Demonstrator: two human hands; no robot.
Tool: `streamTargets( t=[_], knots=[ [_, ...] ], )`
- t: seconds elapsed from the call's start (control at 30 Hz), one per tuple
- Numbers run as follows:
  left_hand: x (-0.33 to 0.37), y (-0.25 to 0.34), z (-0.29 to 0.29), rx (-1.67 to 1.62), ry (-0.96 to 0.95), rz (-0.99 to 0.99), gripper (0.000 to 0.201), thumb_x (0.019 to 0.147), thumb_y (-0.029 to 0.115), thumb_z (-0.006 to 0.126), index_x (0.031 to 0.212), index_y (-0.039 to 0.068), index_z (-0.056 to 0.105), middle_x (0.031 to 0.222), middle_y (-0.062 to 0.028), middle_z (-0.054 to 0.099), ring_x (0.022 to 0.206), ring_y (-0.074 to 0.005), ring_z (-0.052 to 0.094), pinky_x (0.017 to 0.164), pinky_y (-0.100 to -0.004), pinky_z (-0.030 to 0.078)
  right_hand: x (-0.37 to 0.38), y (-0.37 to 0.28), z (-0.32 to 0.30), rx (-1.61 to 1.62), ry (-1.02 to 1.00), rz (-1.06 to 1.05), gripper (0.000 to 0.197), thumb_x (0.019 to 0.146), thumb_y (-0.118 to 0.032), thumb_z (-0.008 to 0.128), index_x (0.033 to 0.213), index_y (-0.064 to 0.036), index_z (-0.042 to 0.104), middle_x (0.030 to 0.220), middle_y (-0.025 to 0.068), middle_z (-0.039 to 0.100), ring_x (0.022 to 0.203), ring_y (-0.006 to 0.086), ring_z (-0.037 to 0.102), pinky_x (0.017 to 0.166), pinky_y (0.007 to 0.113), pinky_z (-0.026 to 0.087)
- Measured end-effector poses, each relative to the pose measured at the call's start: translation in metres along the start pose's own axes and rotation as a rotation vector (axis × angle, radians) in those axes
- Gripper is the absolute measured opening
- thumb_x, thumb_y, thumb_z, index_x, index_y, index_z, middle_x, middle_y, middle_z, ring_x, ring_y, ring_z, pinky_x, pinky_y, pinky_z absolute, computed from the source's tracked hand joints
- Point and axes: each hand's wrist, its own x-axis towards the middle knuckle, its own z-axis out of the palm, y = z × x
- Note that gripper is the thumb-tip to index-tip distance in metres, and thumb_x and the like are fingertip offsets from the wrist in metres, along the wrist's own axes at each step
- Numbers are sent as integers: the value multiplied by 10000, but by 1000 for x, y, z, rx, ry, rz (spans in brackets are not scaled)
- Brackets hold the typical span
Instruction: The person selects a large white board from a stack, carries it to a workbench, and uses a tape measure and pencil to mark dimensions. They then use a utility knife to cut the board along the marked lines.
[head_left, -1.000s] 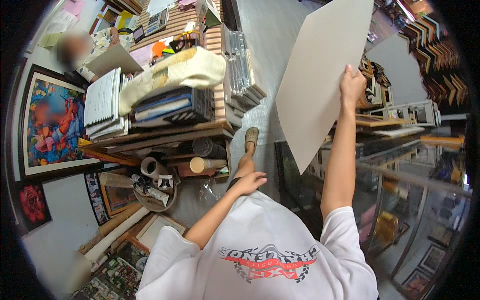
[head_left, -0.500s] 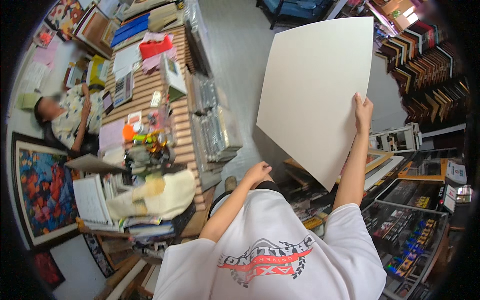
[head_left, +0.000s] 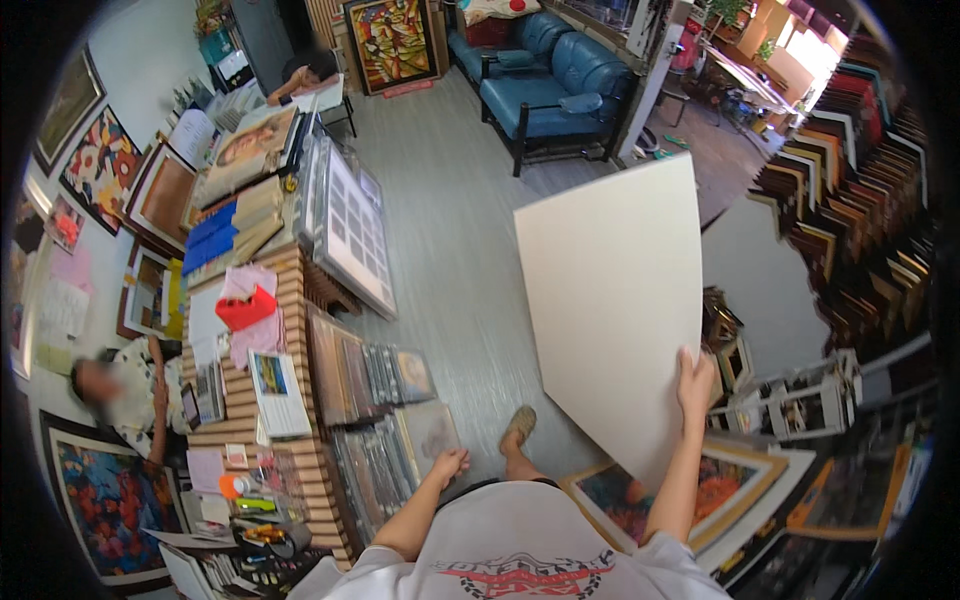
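Observation:
A large blank white board (head_left: 612, 300) hangs upright at an angle on my right side. My right hand (head_left: 694, 388) grips it by the right edge, thumb on the face turned to me and the other fingers behind it, mostly hidden. My left hand (head_left: 450, 466) hangs low with its fingers curled and nothing visible in them. In the picture it overlaps the edge of a plastic-wrapped picture (head_left: 427, 432); whether they touch I cannot tell.
To the left runs a slatted counter (head_left: 318, 470) with papers on it, a seated person (head_left: 140, 400) behind. Ahead are a blue sofa (head_left: 555, 85) and another person (head_left: 312, 75). Framed pictures (head_left: 745, 475) lean at right, below corner frame samples (head_left: 850, 220).
My view has swung up and forward along the grey floor, and one foot now shows ahead. The board stays in my right hand, its angle a little changed. My left hand remains curled.

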Motion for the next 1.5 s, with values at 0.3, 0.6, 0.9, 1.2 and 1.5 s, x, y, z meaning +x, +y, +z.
streamTargets(
  t=[0.3,0.6,0.9,1.2,1.5],
  knots=[
    [42,114,-7,81,227,-225,437,995,441,601,1218,67,645,1068,-81,714,862,-224,686,704,-406,513,151,28,22,-116,-71,292,417,1048,-311,547,1119,77,681,932,257,713,871,423,663,788,475,503],
    [239,335,-27,559,-10,-364,508,953,497,621,1119,23,699,874,-103,729,687,-226,678,605,-411,510,400,22,67,-260,60,303,338,1048,-232,544,1114,65,691,862,258,703,775,415,691,712,454,530],
    [558,923,252,634,-173,223,444,997,495,572,1169,87,612,1003,-37,662,747,-150,605,573,-293,463,595,23,92,-405,304,398,313,1042,-260,542,1082,5,704,709,253,624,631,425,629,576,467,460],
    [611,1269,773,709,-814,335,657,1034,616,434,1443,105,481,1400,-119,584,1182,-269,619,975,-470,475,850,128,105,-262,408,690,312,1056,-262,525,1044,3,689,690,239,608,606,420,600,578,459,450],
    [726,1498,1036,669,-883,153,872,1000,719,348,1493,1,390,1453,-216,508,1251,-382,582,996,-549,490,1153,238,71,-142,488,607,251,1038,-221,558,1145,-43,699,817,267,665,755,468,665,623,483,524]
  ],
)
